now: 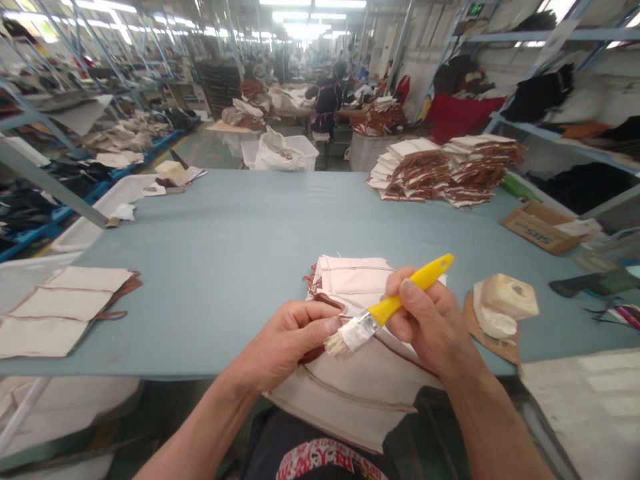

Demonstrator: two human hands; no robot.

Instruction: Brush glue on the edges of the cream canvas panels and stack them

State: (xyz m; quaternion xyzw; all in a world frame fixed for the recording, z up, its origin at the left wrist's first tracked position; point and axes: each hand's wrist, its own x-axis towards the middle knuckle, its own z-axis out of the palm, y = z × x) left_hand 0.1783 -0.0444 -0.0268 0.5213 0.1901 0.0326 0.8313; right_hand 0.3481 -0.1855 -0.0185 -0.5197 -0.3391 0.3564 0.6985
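Note:
My right hand (425, 310) is closed round a paint brush with a yellow handle (413, 283). Pale wrapping covers part of its metal band, and the bristles (337, 345) point down to the left. Close to the bristle tips, my left hand (295, 340) pinches the brown edge of a cream fabric piece (345, 383) with brown seams. That piece hangs over the table's front edge onto my lap. Behind it lies a small stack of similar cream pieces (355, 273), partly hidden by my hands.
Blue-green table (225, 233) in front of me. Cream pieces (65, 303) lie at left; tall stacks (415, 170) stand at back right. At right are a cut-open pale container (507, 297) and a cardboard box (543, 227). A person (327, 103) sits farther back.

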